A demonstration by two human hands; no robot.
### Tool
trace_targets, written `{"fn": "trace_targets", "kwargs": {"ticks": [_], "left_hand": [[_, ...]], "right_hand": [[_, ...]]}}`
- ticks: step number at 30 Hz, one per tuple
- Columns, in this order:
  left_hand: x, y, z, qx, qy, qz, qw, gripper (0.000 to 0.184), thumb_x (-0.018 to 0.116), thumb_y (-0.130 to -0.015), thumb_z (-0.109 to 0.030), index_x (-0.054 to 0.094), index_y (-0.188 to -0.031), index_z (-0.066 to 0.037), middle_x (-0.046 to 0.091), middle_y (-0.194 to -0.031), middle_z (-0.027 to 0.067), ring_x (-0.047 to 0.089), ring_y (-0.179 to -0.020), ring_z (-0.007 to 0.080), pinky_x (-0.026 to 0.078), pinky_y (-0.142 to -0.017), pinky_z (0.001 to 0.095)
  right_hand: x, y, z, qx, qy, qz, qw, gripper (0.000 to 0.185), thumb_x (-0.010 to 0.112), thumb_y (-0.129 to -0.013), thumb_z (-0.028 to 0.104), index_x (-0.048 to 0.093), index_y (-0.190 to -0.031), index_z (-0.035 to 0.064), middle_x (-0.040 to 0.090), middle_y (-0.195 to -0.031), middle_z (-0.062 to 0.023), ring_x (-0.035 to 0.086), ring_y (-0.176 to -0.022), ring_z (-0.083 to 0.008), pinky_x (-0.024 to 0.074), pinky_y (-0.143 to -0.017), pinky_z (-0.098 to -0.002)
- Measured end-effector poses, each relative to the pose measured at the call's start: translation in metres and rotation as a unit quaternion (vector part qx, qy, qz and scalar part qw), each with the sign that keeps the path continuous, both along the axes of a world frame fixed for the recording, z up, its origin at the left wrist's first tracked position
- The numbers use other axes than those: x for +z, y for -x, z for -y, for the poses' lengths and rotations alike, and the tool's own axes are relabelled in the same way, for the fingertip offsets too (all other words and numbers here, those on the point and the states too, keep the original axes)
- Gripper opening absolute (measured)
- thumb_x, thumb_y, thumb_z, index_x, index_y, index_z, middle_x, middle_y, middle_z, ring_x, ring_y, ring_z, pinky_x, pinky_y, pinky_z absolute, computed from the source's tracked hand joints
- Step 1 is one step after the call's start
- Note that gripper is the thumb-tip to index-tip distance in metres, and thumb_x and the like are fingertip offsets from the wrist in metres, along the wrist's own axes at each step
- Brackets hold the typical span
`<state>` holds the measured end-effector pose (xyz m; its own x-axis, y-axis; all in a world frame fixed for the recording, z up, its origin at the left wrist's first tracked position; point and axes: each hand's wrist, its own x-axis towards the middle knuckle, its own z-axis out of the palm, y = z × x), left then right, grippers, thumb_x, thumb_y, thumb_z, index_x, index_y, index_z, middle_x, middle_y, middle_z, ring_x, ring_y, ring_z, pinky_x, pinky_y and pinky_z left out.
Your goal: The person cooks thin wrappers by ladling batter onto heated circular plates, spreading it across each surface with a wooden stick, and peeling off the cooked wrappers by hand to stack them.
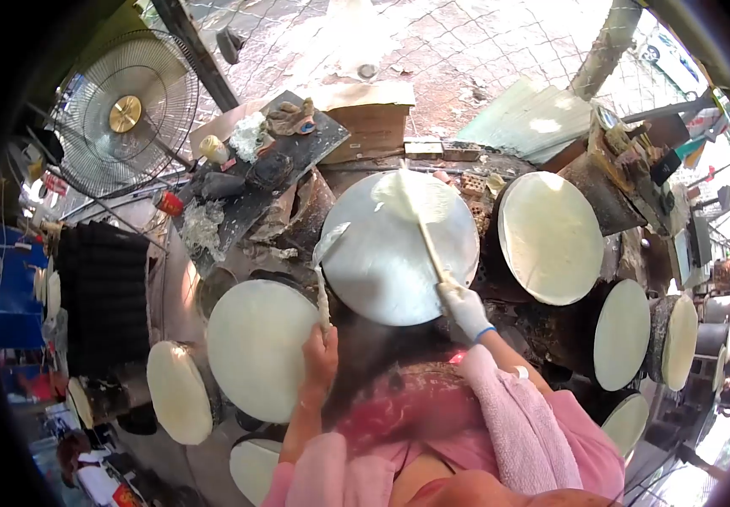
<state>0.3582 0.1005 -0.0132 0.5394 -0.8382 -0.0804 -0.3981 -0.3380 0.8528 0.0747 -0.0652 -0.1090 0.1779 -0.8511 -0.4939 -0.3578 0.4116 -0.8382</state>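
My left hand [320, 362] is closed around the handle of a batter-coated spatula [323, 291], whose blade points up near the left edge of a round metal griddle [382, 283]. On my right hand [466, 311] is a white glove, and its fingers grip a wooden stick [429, 253]. The stick reaches up over the griddle to a pale patch of wet batter [415, 201] near the griddle's far edge. Left of my left hand lies a round griddle covered with a pale sheet [262, 351].
Another pale-covered griddle [551, 238] stands at the right, with smaller ones [621, 335] beyond. A fan [125, 114] stands at the upper left. A dark board [276, 173] holds plastic bags and a red can [168, 203]. Behind are a cardboard box [369, 131] and wire fence.
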Motion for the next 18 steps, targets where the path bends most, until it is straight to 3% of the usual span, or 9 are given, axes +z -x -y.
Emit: {"fn": "trace_targets", "kwargs": {"ticks": [2, 5, 8, 9, 10, 12, 13, 16, 18], "left_hand": [[0.003, 0.005, -0.008, 0.016, -0.01, 0.016, 1.0, 0.022, 0.058, -0.095, -0.02, 0.057, -0.091, 0.002, 0.053, -0.065, 0.0136, 0.05, -0.058, 0.0225, 0.044, -0.056, 0.0376], [0.007, 0.008, -0.031, 0.03, -0.044, 0.039, 0.998, 0.027, 0.055, -0.097, -0.024, 0.055, -0.092, 0.002, 0.056, -0.067, 0.0215, 0.057, -0.06, 0.0352, 0.045, -0.059, 0.0434], [0.007, 0.013, -0.044, 0.069, -0.024, 0.045, 0.996, 0.027, 0.055, -0.097, -0.023, 0.056, -0.093, 0.003, 0.058, -0.068, 0.0213, 0.057, -0.06, 0.0353, 0.045, -0.058, 0.0427], [0.004, 0.014, -0.047, 0.083, -0.022, 0.042, 0.995, 0.026, 0.055, -0.097, -0.023, 0.057, -0.093, 0.003, 0.058, -0.068, 0.0204, 0.056, -0.059, 0.0337, 0.045, -0.057, 0.0412], [-0.001, 0.015, -0.048, 0.089, -0.032, 0.039, 0.995, 0.026, 0.055, -0.097, -0.023, 0.057, -0.093, 0.002, 0.058, -0.067, 0.0198, 0.056, -0.059, 0.0326, 0.045, -0.057, 0.0407], [-0.009, 0.019, -0.054, 0.107, -0.052, 0.033, 0.992, 0.025, 0.056, -0.096, -0.023, 0.057, -0.093, 0.002, 0.057, -0.066, 0.0185, 0.056, -0.058, 0.0304, 0.045, -0.056, 0.0398], [-0.014, 0.02, -0.056, 0.117, -0.055, 0.022, 0.991, 0.025, 0.056, -0.096, -0.023, 0.057, -0.092, 0.002, 0.057, -0.066, 0.0179, 0.056, -0.058, 0.0293, 0.045, -0.056, 0.0396], [-0.021, 0.025, -0.057, 0.142, -0.061, -0.006, 0.988, 0.025, 0.056, -0.096, -0.023, 0.055, -0.088, 0.001, 0.057, -0.065, 0.0161, 0.055, -0.057, 0.0263, 0.045, -0.056, 0.0389], [-0.019, 0.03, -0.057, 0.152, -0.068, -0.016, 0.986, 0.026, 0.057, -0.096, -0.023, 0.053, -0.085, 0.001, 0.056, -0.064, 0.0151, 0.054, -0.057, 0.0245, 0.044, -0.055, 0.0383]], "right_hand": [[0.011, -0.022, 0.002, 0.039, -0.026, 0.032, 0.998, 0.04, 0.062, -0.091, 0.04, 0.071, -0.102, 0.0025, 0.065, -0.065, -0.0045, 0.059, -0.056, -0.0141, 0.0456, -0.054, -0.0302], [0.057, 0.009, 0.018, 0.094, 0.13, -0.145, 0.976, 0.04, 0.062, -0.091, 0.038, 0.069, -0.114, 0.0064, 0.068, -0.073, -0.0078, 0.064, -0.063, -0.0145, 0.0502, -0.062, -0.0313], [0.035, 0.052, 0.044, -0.02, 0.088, -0.077, 0.993, 0.038, 0.062, -0.092, 0.038, 0.07, -0.11, 0.0054, 0.065, -0.069, -0.0042, 0.057, -0.058, -0.0095, 0.0465, -0.056, -0.0285], [0.05, 0.041, 0.045, -0.016, 0.005, -0.097, 0.995, 0.036, 0.061, -0.093, 0.037, 0.071, -0.106, 0.0054, 0.06, -0.064, 0.0, 0.052, -0.054, -0.0079, 0.0418, -0.05, -0.0271], [0.047, 0.03, 0.043, 0.053, 0.008, -0.106, 0.993, 0.037, 0.061, -0.093, 0.039, 0.072, -0.103, 0.005, 0.057, -0.062, 0.0021, 0.048, -0.049, -0.0088, 0.0386, -0.048, -0.0272], [0.013, 0.009, 0.035, 0.101, -0.03, 0.058, 0.993, 0.039, 0.063, -0.092, 0.041, 0.072, -0.105, 0.0046, 0.057, -0.064, 0.0028, 0.046, -0.05, -0.0079, 0.0364, -0.047, -0.0272], [0.007, 0.006, 0.035, 0.132, -0.046, 0.057, 0.988, 0.039, 0.066, -0.091, 0.04, 0.072, -0.106, 0.0039, 0.059, -0.068, 0.0031, 0.048, -0.055, -0.0061, 0.0372, -0.049, -0.0248], [0.043, 0.035, 0.057, 0.145, -0.01, -0.017, 0.989, 0.036, 0.067, -0.091, 0.036, 0.072, -0.106, 0.0043, 0.061, -0.07, 0.0032, 0.05, -0.06, -0.005, 0.039, -0.051, -0.024], [0.034, 0.059, 0.095, 0.101, 0.064, 0.049, 0.992, 0.032, 0.067, -0.091, 0.033, 0.072, -0.105, 0.0048, 0.061, -0.072, 0.0029, 0.051, -0.061, -0.0053, 0.0423, -0.056, -0.0234]]}}
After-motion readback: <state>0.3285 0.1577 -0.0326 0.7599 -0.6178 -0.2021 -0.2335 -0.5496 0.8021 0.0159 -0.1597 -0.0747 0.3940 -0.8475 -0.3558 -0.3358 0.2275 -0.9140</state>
